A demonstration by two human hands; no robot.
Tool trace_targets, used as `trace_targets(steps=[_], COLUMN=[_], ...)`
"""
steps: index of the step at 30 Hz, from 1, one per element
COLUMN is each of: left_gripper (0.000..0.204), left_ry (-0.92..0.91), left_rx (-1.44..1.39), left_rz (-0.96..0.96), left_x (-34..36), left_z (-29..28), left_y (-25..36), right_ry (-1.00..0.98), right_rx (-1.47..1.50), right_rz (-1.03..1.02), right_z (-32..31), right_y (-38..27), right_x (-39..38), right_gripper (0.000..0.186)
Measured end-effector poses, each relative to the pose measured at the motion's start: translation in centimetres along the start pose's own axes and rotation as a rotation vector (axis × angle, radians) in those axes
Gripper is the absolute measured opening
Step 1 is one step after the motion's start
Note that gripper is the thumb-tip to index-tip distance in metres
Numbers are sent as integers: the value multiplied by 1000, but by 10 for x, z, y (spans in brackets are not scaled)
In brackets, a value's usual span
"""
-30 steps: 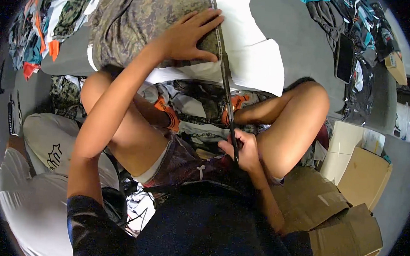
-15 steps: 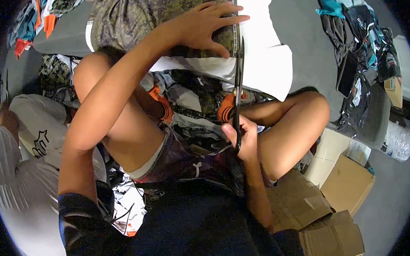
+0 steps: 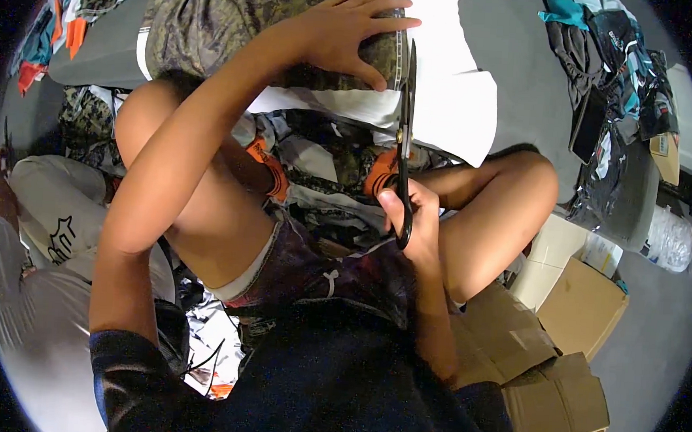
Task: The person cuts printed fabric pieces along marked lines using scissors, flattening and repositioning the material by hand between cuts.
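Camouflage-print fabric (image 3: 230, 31) with a white border lies spread in front of me. My left hand (image 3: 349, 38) rests on it with fingers spread, the fingertips reaching its right edge strip. In my right hand (image 3: 418, 224) is a pair of long black scissors (image 3: 404, 128), their blades pointing away from me along that edge. The blades lie between the camouflage print and the white fabric (image 3: 452, 104) on the right. They look nearly closed; whether fabric sits between them is hard to tell.
More fabric pieces lie under the raised work, between my legs. A clothing pile (image 3: 609, 66) and a dark phone (image 3: 588, 124) are at the far right. Cardboard boxes (image 3: 557, 395) stand by my right side. Another person in light trousers (image 3: 61, 206) sits close on my left.
My right hand and the scissors have moved a little farther away from me along the fabric edge. My left hand stays spread in nearly the same place on the fabric.
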State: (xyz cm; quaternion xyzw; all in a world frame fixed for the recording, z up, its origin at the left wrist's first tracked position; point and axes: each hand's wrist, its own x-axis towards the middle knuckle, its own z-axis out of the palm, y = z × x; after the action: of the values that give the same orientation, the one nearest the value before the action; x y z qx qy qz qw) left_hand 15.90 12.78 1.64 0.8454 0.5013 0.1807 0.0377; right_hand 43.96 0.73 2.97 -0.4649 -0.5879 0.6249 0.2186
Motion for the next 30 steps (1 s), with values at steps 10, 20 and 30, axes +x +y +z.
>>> trace_targets(steps=[10,20,30], left_gripper=[94,93,92], left_ry=[-49,-13,-1], left_rx=[-17,-7,-7], left_rz=[9,48,57], left_x=[2,2,4], left_z=[-12,-8,-7], left_y=[7,1,1], right_ry=[2,55,58], right_rx=[-94,-45,-86], right_rz=[-13,21,44], right_z=[2,6,5], right_y=[-3,-8,-12], right_x=[1,-1,-4], right_gripper=[28,25,27])
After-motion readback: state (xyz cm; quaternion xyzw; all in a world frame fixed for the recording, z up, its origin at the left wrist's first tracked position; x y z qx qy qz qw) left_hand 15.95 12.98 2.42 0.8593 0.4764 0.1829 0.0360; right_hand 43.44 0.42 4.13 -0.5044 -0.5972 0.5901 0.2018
